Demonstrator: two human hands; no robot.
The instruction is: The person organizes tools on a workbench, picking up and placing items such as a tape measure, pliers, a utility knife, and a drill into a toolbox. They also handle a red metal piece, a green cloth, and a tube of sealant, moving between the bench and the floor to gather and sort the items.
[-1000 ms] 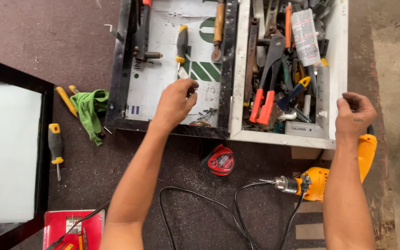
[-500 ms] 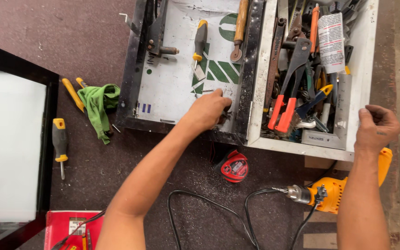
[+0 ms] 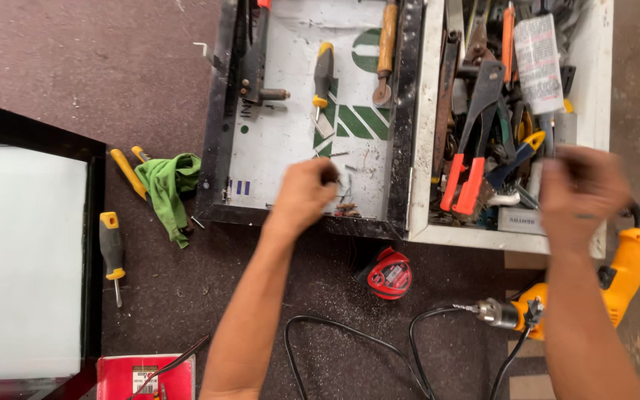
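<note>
Tool drawer point(image 3: 420, 148) holds pliers point(image 3: 472, 148), screwdrivers point(image 3: 507, 33); left hand point(image 3: 304, 194) inside.

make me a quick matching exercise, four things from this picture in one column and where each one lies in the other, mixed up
Things:
1. green rag
2. tape measure
3. drill
4. left hand

Places:
a. on the floor under the right forearm
b. over the near edge of the open tray
c. on the floor left of the tray
d. on the floor just below the tray

Pairs: 1-c, 2-d, 3-a, 4-b

white tube point(image 3: 538, 63) in toolbox, red package point(image 3: 146, 376) bottom-left
</note>
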